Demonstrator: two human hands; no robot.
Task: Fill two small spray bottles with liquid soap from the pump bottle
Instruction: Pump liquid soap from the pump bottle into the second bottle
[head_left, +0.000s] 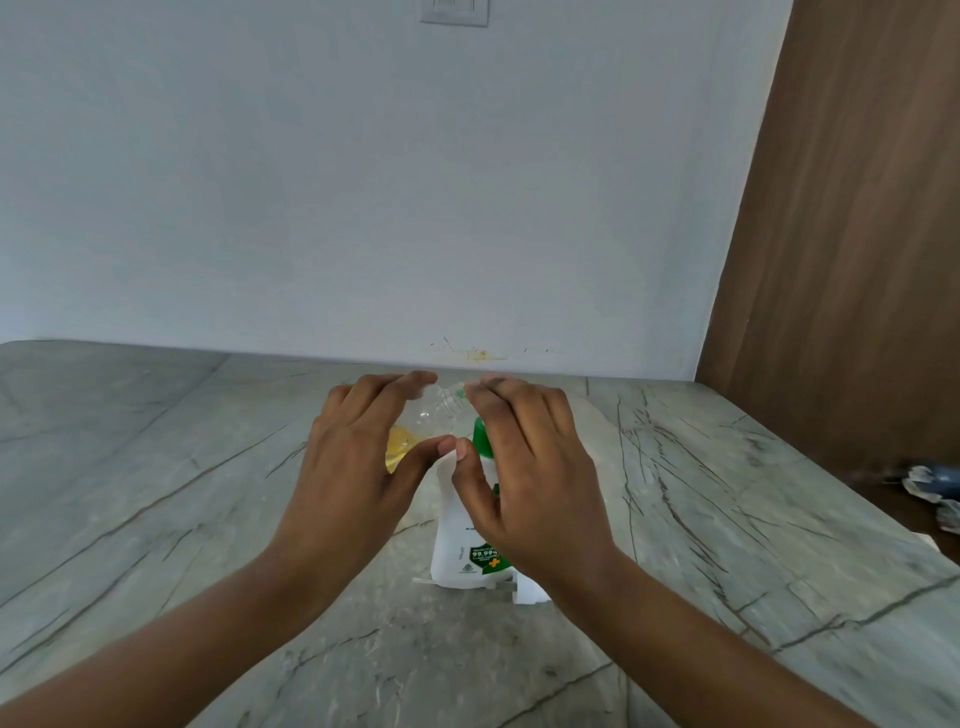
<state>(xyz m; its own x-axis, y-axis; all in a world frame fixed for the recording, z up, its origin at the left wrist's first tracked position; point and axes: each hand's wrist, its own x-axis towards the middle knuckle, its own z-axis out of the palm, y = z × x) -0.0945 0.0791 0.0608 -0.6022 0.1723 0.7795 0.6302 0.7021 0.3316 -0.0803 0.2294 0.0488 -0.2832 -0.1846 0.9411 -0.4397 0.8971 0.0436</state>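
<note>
The white pump bottle (457, 545) with a green collar (480, 434) and a green label stands on the marble counter, partly behind my hands. Just above it my left hand (358, 467) holds a small clear spray bottle (402, 447), which is tilted with yellow liquid in its lower end. The bottle's clear neck (444, 405) points up and to the right. My right hand (524, 467) meets it there, with fingertips on the top end of the neck and the thumb touching my left thumb. No second small bottle is in sight.
A white flat piece (530, 592) lies under the pump bottle's right side. The counter (156, 467) runs back to a pale wall with a yellow stain (478, 355). A wooden panel (852, 234) stands at the right, with crumpled items (930, 486) past the counter's right edge.
</note>
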